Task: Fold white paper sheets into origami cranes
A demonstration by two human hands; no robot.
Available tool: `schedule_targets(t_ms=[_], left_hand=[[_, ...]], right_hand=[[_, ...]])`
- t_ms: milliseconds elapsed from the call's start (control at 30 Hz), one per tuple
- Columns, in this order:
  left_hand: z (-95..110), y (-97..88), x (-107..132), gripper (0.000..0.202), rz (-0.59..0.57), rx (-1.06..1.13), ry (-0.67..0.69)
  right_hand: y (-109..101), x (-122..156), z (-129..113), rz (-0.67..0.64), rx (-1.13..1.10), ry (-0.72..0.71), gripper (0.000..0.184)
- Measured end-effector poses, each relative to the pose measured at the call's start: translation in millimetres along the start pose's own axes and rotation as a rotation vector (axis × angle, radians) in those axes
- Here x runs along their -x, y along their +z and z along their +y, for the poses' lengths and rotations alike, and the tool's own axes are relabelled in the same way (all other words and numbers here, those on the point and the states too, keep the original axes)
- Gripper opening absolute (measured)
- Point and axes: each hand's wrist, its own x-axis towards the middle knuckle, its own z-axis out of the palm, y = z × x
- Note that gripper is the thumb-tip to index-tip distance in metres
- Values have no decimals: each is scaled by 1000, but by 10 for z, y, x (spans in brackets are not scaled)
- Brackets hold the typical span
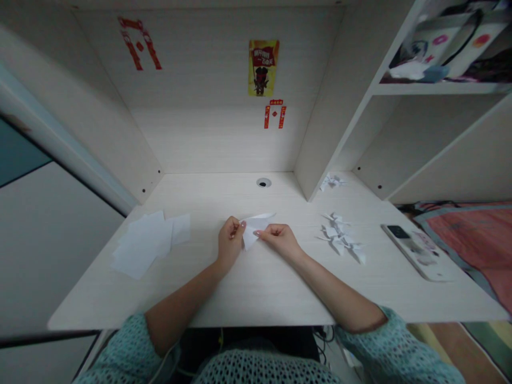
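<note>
Between my two hands is a folded sheet of white paper [251,230], held just over the desk, with a pointed corner hanging down and a flap reaching up to the right. My left hand [231,239] pinches its left side between thumb and curled fingers. On the right side, my right hand [280,237] grips the paper with the thumb laid on its face and the fingers curled behind. Loose white paper sheets [146,242] lie in an overlapping stack to the left. Several small folded paper pieces [340,236] are heaped to the right.
A phone [416,252] lies at the desk's right. More folded paper [333,181] sits behind the upright divider [320,154]. A round cable hole [264,183] is near the back panel. Bags fill the upper right shelf [444,88]. The desk's front edge runs close to my body.
</note>
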Motion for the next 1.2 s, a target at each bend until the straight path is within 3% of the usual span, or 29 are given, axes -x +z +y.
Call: schedule_targets(t_ms=[167,300,400,500,667,900,1200], left_hand=[[3,-36,-41,32,-51,14,-4],[29,-37,-58,29,-100,38,-15],[61,-12,-44,22,-216,76,-72],[73,17,-12,31,-320,69,-115],[25,28,28,33,-399,-37,-159],[-25,5,1,33,-409,-57,-210],[46,-44,-42,31,-471,-82,-197]], right_hand=[[-28,-10,-65,-86,-16,7,34],[-8,-5,-29,-44,-53,-7,36],[18,3,22,-2,-121,-12,36],[42,16,37,61,-178,-25,34],[64,30,23,116,-284,-59,30],[86,43,36,83,-394,-12,27],[-6,10,-32,127,-334,7,33]])
